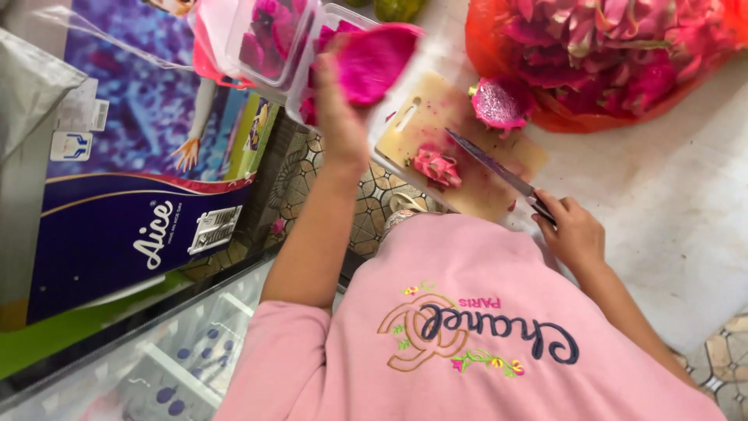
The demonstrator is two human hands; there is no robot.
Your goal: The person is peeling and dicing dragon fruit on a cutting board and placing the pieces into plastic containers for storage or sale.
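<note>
**Hands split: peeled dragon fruit half lifted left, knife low right**

Left hand raised, fingers wrapped around a peeled dragon fruit piece, magenta flesh facing the camera. Piece sits at the fingertips, on the far side of the hand, over the rim of a clear plastic container that already holds more magenta pieces. A second clear container, also with red-purple fruit inside, stands just left of it. Long axis of the held piece runs roughly left to right, slightly tilted up at the right.

Right hand clenched on the handle of a kitchen knife. Blade points far-left from the hand, laid diagonally across the pale cutting board, tip near the board's middle. Whether the blade rests on the board or hovers just above it cannot be told.

On the board: a scrap of pink dragon fruit skin near the blade tip, and a cut dragon fruit half at the far edge, speckled flesh up. That half lies far of the knife hand and is nearer the right hand than the left.

Beyond, far right: an orange-red plastic bag heaped with whole dragon fruits. Board sits on a whitish surface. Left side: a large printed cardboard box, purple and blue. Near foreground filled by the person's pink embroidered shirt.
</note>
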